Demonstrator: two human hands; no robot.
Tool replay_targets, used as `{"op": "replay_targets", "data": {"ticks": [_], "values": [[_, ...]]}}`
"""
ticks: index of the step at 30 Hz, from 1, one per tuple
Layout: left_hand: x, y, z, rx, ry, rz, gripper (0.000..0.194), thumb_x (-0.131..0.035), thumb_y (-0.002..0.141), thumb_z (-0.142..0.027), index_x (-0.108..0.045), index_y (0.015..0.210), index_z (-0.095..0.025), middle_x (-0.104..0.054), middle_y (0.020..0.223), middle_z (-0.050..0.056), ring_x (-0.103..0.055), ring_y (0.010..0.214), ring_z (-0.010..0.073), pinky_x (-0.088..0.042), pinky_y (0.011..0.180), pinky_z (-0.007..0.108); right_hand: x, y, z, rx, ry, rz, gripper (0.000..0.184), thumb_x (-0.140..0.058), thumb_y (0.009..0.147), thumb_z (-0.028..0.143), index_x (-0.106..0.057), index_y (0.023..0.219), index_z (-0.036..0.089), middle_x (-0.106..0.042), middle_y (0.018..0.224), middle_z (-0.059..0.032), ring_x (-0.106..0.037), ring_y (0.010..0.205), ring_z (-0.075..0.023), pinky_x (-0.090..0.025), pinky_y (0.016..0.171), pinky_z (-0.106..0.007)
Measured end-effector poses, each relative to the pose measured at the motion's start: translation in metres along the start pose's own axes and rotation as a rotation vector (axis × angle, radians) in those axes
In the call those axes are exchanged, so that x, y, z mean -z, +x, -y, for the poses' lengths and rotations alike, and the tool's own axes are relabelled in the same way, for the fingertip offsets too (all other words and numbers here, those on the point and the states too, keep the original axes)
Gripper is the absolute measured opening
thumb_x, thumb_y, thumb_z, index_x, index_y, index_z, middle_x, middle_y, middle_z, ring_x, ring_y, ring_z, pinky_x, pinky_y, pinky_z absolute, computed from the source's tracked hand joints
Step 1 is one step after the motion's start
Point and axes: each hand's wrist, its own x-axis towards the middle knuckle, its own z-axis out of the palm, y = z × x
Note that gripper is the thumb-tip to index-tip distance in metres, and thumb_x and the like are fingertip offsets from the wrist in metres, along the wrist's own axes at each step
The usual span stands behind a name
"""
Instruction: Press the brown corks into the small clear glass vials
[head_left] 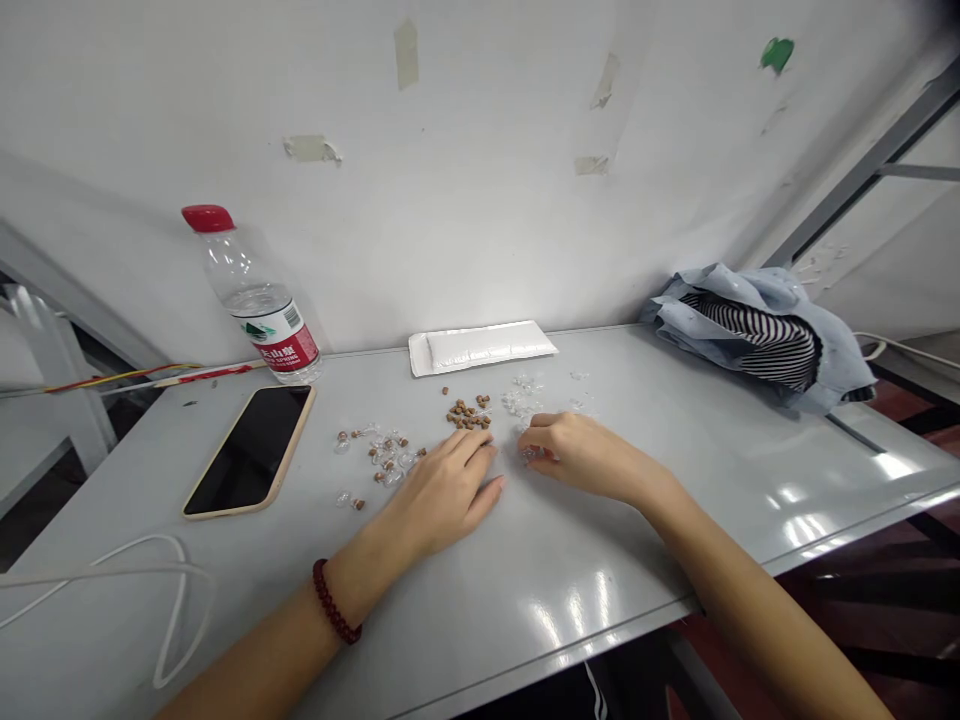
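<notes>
My left hand rests on the grey table, thumb apart from the fingers. Its fingertips are beside a small heap of brown cork stoppers. Closed in a pinch, my right hand has its fingertips low over the table, at a tiny clear glass bottle that they partly hide. Just beyond it lies a loose cluster of tiny clear glass bottles. To the left of my left hand, several corked mini bottles are scattered, mostly on their sides.
A phone lies at the left, with a water bottle behind it and a white cable in front. Against the wall is a white padded packet. Bunched blue and striped cloth sits at the right.
</notes>
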Motion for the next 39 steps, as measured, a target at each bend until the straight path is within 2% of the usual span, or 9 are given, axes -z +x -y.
{"op": "replay_targets", "data": {"ticks": [4, 8, 12, 15, 20, 25, 30, 35, 39], "values": [[-0.001, 0.001, 0.000, 0.116, -0.050, -0.110, 0.022, -0.045, 0.091, -0.013, -0.056, 0.110, -0.012, -0.060, 0.106, 0.011, -0.058, 0.099, 0.0228, -0.052, 0.086, 0.039, -0.004, 0.002, 0.008, 0.004, -0.172, 0.027, 0.014, -0.052, 0.078, 0.009, -0.061, 0.087, 0.013, -0.058, 0.079, -0.0057, -0.041, 0.056, -0.0106, -0.021, 0.050, -0.026], [-0.001, 0.006, 0.003, 0.229, 0.020, -0.064, 0.017, -0.054, 0.089, -0.023, -0.060, 0.103, -0.015, -0.061, 0.100, 0.009, -0.057, 0.095, 0.0255, -0.050, 0.082, 0.042, -0.008, 0.003, 0.013, 0.000, -0.215, 0.016, 0.014, -0.048, 0.078, 0.007, -0.061, 0.084, 0.011, -0.059, 0.076, -0.0070, -0.041, 0.054, -0.0113, -0.020, 0.050, -0.027], [-0.001, 0.008, 0.008, 0.288, 0.044, -0.058, 0.011, -0.053, 0.089, -0.019, -0.063, 0.093, -0.016, -0.062, 0.094, 0.007, -0.057, 0.092, 0.0237, -0.049, 0.080, 0.039, -0.008, 0.004, 0.010, 0.075, 0.048, -0.037, 0.019, -0.045, 0.086, 0.008, -0.063, 0.083, 0.013, -0.061, 0.075, -0.0055, -0.050, 0.062, -0.0130, -0.034, 0.057, -0.026], [-0.001, 0.008, 0.009, 0.315, 0.048, -0.077, 0.013, -0.050, 0.089, -0.015, -0.063, 0.088, -0.017, -0.062, 0.092, 0.006, -0.057, 0.090, 0.0231, -0.048, 0.079, 0.038, -0.008, 0.006, 0.005, 0.099, 0.287, -0.153, 0.020, -0.047, 0.091, 0.017, -0.067, 0.093, 0.015, -0.063, 0.072, -0.0032, -0.055, 0.064, -0.0137, -0.041, 0.062, -0.027], [-0.001, 0.008, 0.007, 0.292, 0.090, -0.065, 0.015, -0.056, 0.087, -0.027, -0.064, 0.096, -0.018, -0.061, 0.095, 0.007, -0.056, 0.090, 0.0248, -0.047, 0.079, 0.040, -0.016, 0.012, 0.002, -0.074, 0.681, -0.277, 0.025, -0.048, 0.091, 0.023, -0.064, 0.108, 0.012, -0.067, 0.073, -0.0044, -0.064, 0.066, -0.0155, -0.051, 0.069, -0.033], [-0.002, 0.007, 0.007, 0.265, 0.102, -0.070, 0.015, -0.049, 0.090, -0.016, -0.064, 0.090, -0.018, -0.061, 0.091, 0.007, -0.056, 0.087, 0.0231, -0.047, 0.076, 0.038, -0.026, 0.022, 0.008, -0.170, 1.139, -0.233, 0.023, -0.059, 0.086, 0.032, -0.063, 0.099, 0.013, -0.067, 0.081, -0.0054, -0.067, 0.066, -0.0154, -0.055, 0.066, -0.033], [-0.002, 0.008, 0.006, 0.259, 0.097, -0.093, 0.011, -0.056, 0.087, -0.023, -0.065, 0.092, -0.018, -0.060, 0.092, 0.008, -0.055, 0.087, 0.0256, -0.047, 0.073, 0.040, -0.030, 0.025, 0.013, -0.136, 1.270, -0.190, 0.031, -0.063, 0.084, 0.039, -0.062, 0.098, 0.012, -0.065, 0.070, -0.0024, -0.062, 0.054, -0.0121, -0.052, 0.056, -0.029], [-0.003, 0.007, 0.007, 0.210, 0.032, -0.127, 0.018, -0.053, 0.089, -0.015, -0.068, 0.079, -0.018, -0.061, 0.086, 0.007, -0.055, 0.082, 0.0234, -0.048, 0.070, 0.037, -0.030, 0.025, 0.013, -0.148, 1.263, -0.196, 0.029, -0.063, 0.085, 0.038, -0.064, 0.096, 0.011, -0.064, 0.072, -0.0024, -0.061, 0.054, -0.0108, -0.050, 0.055, -0.027], [-0.005, 0.005, 0.012, 0.165, -0.093, -0.228, 0.017, -0.052, 0.089, -0.009, -0.068, 0.088, -0.015, -0.065, 0.087, 0.007, -0.058, 0.084, 0.0217, -0.051, 0.074, 0.036, -0.030, 0.026, 0.010, -0.138, 1.296, -0.175, 0.028, -0.063, 0.085, 0.036, -0.065, 0.097, 0.011, -0.063, 0.071, -0.0019, -0.060, 0.053, -0.0105, -0.049, 0.055, -0.027]]}}
